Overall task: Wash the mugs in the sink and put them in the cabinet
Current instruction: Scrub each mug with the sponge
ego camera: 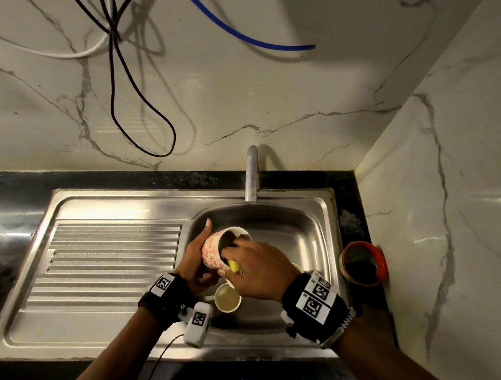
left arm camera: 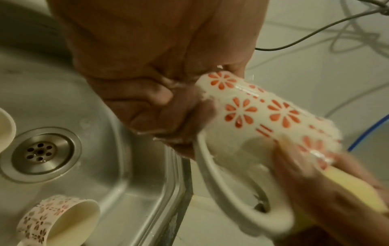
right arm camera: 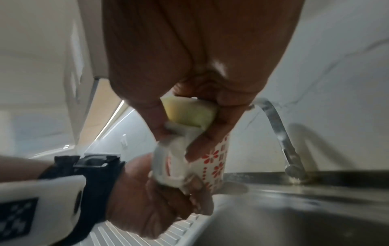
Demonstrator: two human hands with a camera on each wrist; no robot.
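Item 1. White ceramic mug with a red flower print (ego camera: 215,251), lying tilted on its side above the left part of the steel sink basin (ego camera: 293,235), mouth facing the back wall. Suds coat its wall and white loop handle (left arm camera: 219,181).

Item 2. Left hand (ego camera: 194,263): grip curled round the mug's base end, holding it clear of the basin floor.

Item 3. Right hand (ego camera: 256,269): grip pinching a yellow foam sponge (right arm camera: 189,114) against the mug near its rim and handle; the fingertips reach into the mouth.

Item 4. Two further mugs lie in the basin: one pale mug (ego camera: 228,298), mouth up, near the front edge; a second flower-print mug (left arm camera: 56,219) lies on its side near the round drain (left arm camera: 40,152). Both appear unwashed.

Step in hand, as judged: scrubbing the first mug; rinsing and the cabinet remain. To do it well, turn the mug in the left hand so the sponge covers the inside, the rim and the handle's inner curve. Soapy glaze is likely slippery, so keep a firm hold low over the basin.

Surroundings: steel sink with ribbed drainboard (ego camera: 112,254) to the left, set in a dark stone desk; steel tap (ego camera: 252,175) at the back edge, no water seen running. A red-rimmed round pot (ego camera: 363,263) stands at the desk's right edge. White marbled walls carry loose black, white and blue cables (ego camera: 243,38).
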